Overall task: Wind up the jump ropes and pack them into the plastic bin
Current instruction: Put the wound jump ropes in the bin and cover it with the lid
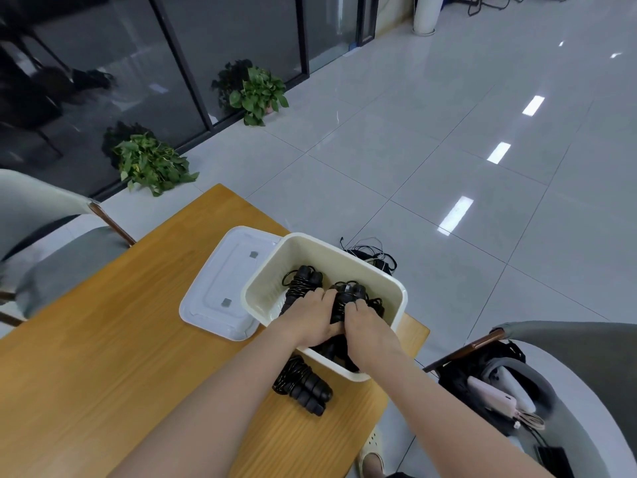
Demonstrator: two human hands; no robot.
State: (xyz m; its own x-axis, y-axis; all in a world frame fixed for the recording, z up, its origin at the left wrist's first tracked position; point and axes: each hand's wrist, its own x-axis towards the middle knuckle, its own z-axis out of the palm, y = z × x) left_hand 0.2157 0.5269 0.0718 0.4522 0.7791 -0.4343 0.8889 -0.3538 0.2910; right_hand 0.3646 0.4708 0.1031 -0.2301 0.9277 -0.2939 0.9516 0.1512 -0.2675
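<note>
In the head view, a black wound jump rope (345,300), cord coiled tight round its ribbed handles, is sitting low and centre in the frame inside the cream plastic bin (379,276), directly under both hands. The left hand (312,317) and right hand (367,322) are curling their fingers round this bundle, gripping it together, while a second wound rope (300,282) is lying in the bin just left of them. A third bundle (303,384) is resting on the wooden table (103,339) below the bin, with the white lid (220,281) lying to the left.
</note>
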